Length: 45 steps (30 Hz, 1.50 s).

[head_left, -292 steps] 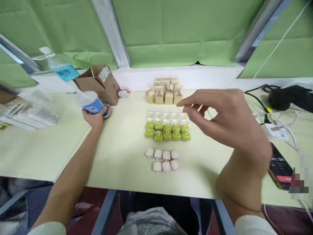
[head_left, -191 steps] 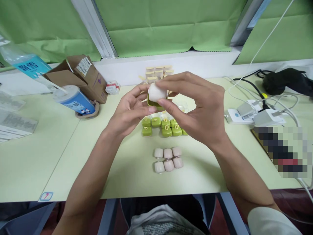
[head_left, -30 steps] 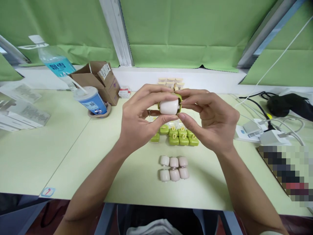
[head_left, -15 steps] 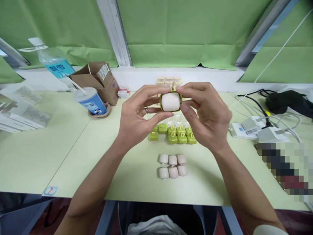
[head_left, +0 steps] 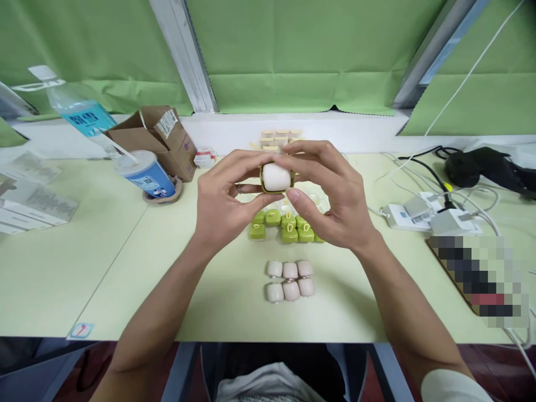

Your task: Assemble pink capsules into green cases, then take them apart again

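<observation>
Above the table, my left hand [head_left: 220, 201] grips a small green case by its left side, fingers behind and thumb under it. A white rounded piece [head_left: 276, 177] sits in the open side of the green case [head_left: 263, 187], slightly tilted. My right hand [head_left: 339, 195] is closed about the right side, its fingertips over the piece's upper right corner and its thumb at the lower right. Behind and below the hands stand several green cases [head_left: 273, 217] with pale loops, some partly hidden. Nearer me lie several white and pinkish rounded pieces [head_left: 290, 271] in two rows.
Pale blocks [head_left: 281, 134] and clear plastic packaging [head_left: 316, 198] are beyond my hands. At left are a blue cup [head_left: 146, 176], a cardboard box [head_left: 161, 139], a bottle [head_left: 84, 111] and white boxes [head_left: 37, 195]. A power strip [head_left: 406, 218] with cables lies right.
My right fingers have shifted from the loop at the case's top onto the white piece's upper corner. The white piece now sits more tilted. The whole view has shifted slightly.
</observation>
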### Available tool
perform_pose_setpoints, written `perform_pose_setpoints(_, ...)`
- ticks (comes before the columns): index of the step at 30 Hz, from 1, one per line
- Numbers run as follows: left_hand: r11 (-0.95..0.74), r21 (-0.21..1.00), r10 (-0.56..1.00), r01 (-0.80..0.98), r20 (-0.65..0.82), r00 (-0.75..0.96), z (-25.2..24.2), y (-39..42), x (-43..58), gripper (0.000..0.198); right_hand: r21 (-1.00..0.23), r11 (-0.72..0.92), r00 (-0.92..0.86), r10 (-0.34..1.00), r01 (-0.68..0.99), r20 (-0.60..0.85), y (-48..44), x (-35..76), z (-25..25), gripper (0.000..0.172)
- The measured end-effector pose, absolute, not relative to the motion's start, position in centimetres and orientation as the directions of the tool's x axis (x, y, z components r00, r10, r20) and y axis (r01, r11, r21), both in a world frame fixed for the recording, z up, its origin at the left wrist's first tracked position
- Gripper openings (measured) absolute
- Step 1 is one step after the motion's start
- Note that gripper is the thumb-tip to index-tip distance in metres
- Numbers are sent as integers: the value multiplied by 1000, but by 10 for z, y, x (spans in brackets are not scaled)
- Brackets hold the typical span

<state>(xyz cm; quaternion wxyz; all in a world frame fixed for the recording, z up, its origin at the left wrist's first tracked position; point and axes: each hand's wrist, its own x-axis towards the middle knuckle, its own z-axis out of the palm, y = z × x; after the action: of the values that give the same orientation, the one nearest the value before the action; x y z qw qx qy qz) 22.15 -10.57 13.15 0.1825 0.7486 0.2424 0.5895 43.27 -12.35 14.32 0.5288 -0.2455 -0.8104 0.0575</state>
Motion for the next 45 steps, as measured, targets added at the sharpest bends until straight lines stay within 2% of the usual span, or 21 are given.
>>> perform_pose_setpoints(6,-710,666,701,229,697,151,131,-103,222,45,-393,840,-326,516,375,792,-130,432,147,18)
perform_pose_setpoints(10,-708,672,705,216,690,162,128,-102,224,46,-418,806,-307,559,419,770,-122,431,140,34)
perform_pose_setpoints(12,-702,678,711,218,687,153,126,-102,226,45,-432,798,-330,578,420,746,-117,432,136,36)
perform_pose_setpoints(18,-607,764,793,218,599,110,120,-94,228,48,-467,795,-367,597,386,713,-121,431,139,16)
perform_pose_setpoints(22,-532,846,835,33,517,190,121,-88,225,58,-468,802,-341,586,371,735,-121,429,138,34)
perform_pose_setpoints(25,-395,917,874,-63,396,283,121,-88,223,57,-473,801,-352,590,367,727,-116,430,134,39)
perform_pose_setpoints(29,-273,960,896,-63,277,348,122,-89,224,59,-477,789,-367,607,388,705,-111,436,131,38)
perform_pose_setpoints(32,-246,969,897,37,213,387,127,-88,218,63,-485,749,-359,650,452,669,-112,441,134,35)
perform_pose_setpoints(35,-306,885,891,350,138,432,133,-85,204,51,-501,666,-351,731,553,585,-115,442,138,34)
perform_pose_setpoints(37,-364,689,881,627,36,472,133,-82,195,30,-508,598,-403,798,620,449,-116,440,137,36)
perform_pose_setpoints(39,-392,440,875,808,-94,476,128,-78,191,16,-476,549,-488,834,686,258,-116,433,132,40)
perform_pose_setpoints(41,-403,289,864,868,-191,465,121,-73,192,13,-398,533,-552,830,746,78,-115,425,122,44)
perform_pose_setpoints(43,-421,255,841,870,-249,480,114,-70,197,12,-311,540,-581,813,782,-49,-112,417,111,50)
perform_pose_setpoints(45,-431,254,823,866,-282,492,109,-69,203,7,-249,561,-598,794,790,-111,-109,412,100,54)
